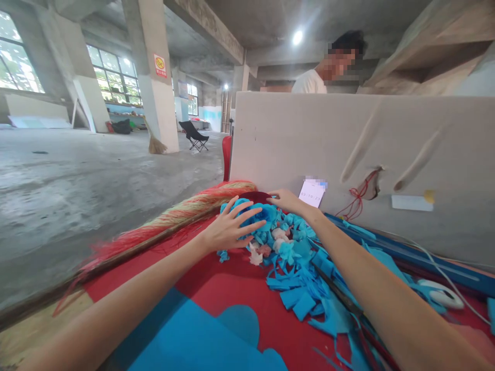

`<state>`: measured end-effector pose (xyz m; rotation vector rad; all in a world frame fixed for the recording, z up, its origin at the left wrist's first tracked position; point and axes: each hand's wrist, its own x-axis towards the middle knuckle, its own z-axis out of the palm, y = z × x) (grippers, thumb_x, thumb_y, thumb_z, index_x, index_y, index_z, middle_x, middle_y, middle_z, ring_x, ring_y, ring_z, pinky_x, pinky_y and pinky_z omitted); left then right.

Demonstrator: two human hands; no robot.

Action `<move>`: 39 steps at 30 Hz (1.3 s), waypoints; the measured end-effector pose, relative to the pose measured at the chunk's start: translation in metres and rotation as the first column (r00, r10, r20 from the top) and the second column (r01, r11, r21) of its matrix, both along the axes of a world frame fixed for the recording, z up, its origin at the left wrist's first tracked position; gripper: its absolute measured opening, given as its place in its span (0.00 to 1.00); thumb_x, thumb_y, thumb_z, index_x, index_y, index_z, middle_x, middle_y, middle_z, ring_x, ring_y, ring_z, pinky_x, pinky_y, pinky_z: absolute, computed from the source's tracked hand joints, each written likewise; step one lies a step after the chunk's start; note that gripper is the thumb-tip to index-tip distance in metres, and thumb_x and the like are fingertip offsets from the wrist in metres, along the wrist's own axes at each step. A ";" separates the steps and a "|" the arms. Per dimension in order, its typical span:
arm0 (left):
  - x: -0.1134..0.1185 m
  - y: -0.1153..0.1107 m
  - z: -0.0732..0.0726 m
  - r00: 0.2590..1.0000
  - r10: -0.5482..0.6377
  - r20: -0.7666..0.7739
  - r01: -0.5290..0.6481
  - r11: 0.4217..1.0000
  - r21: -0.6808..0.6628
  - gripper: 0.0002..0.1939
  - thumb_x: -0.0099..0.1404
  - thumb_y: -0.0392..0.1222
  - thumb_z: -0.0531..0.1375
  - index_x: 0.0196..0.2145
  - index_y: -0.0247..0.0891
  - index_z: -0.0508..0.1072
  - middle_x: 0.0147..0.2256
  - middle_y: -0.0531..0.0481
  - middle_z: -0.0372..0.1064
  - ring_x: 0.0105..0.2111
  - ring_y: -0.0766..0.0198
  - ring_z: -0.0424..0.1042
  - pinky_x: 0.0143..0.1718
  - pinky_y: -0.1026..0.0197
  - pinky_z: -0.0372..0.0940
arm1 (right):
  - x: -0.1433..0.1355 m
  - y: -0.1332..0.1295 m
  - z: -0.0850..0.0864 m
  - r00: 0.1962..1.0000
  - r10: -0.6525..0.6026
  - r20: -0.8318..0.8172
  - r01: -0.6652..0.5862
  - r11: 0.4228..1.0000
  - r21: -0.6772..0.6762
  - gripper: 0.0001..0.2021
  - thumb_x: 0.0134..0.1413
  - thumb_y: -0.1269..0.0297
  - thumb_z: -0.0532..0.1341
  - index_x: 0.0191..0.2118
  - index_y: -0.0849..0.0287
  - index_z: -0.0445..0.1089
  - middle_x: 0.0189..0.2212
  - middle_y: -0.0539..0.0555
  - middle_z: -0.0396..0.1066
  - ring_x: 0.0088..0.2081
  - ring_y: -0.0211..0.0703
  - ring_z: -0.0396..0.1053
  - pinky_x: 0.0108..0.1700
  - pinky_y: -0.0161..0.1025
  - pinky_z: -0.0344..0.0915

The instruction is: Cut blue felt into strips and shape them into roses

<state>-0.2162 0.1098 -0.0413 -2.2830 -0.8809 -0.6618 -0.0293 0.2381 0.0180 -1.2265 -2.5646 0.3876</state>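
Observation:
My left hand (240, 224) is spread over a heap of crumpled blue paper pieces (286, 250) on the red table covering (220, 278), its fingers apart. Farther back, my right hand (284, 200) reaches to the rim of a dark red round object (255, 196), with its fingertips near or on that rim. Whether those fingers grip it is hard to see. White and pinkish crumpled pieces (280, 236) lie among the blue ones. Blue strips (301, 299) spread toward the front right. A flat blue sheet (193, 335) lies nearest me.
Red and cream strands (174, 211) run along the left table edge. Behind the table stands a pale board (294, 134), with a phone (311, 192) against it and a person (309, 82) beyond. A white mouse-like object (441, 294) and a dark tool (336, 288) lie at right.

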 end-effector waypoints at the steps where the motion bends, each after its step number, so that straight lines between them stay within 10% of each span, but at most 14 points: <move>1: 0.001 0.002 -0.002 1.000 0.006 -0.023 -0.006 1.000 0.019 0.20 0.64 0.43 0.51 0.54 0.45 0.61 0.58 0.45 0.54 0.58 0.49 0.47 0.58 0.37 0.36 | -0.001 0.000 0.000 1.000 -0.001 0.002 0.001 1.000 -0.002 0.13 0.57 0.59 0.55 0.43 0.62 0.66 0.40 0.53 0.68 0.38 0.42 0.67 0.40 0.43 0.66; 31: 0.006 0.041 0.024 0.993 0.052 0.102 -0.041 0.993 -0.106 0.21 0.60 0.42 0.55 0.51 0.37 0.66 0.58 0.39 0.52 0.58 0.46 0.48 0.57 0.40 0.42 | 0.010 -0.012 -0.010 0.923 0.113 -0.368 -0.152 0.985 -0.080 0.21 0.56 0.59 0.57 0.53 0.59 0.59 0.52 0.58 0.61 0.51 0.48 0.61 0.51 0.53 0.59; 39: -0.022 0.024 0.017 0.826 0.095 0.556 0.023 0.979 -0.201 0.20 0.66 0.42 0.45 0.54 0.36 0.59 0.55 0.43 0.55 0.56 0.57 0.54 0.58 0.52 0.49 | -0.005 -0.012 -0.020 0.930 0.059 -0.364 -0.073 0.997 -0.025 0.14 0.55 0.60 0.57 0.44 0.62 0.66 0.44 0.55 0.67 0.45 0.45 0.65 0.47 0.50 0.62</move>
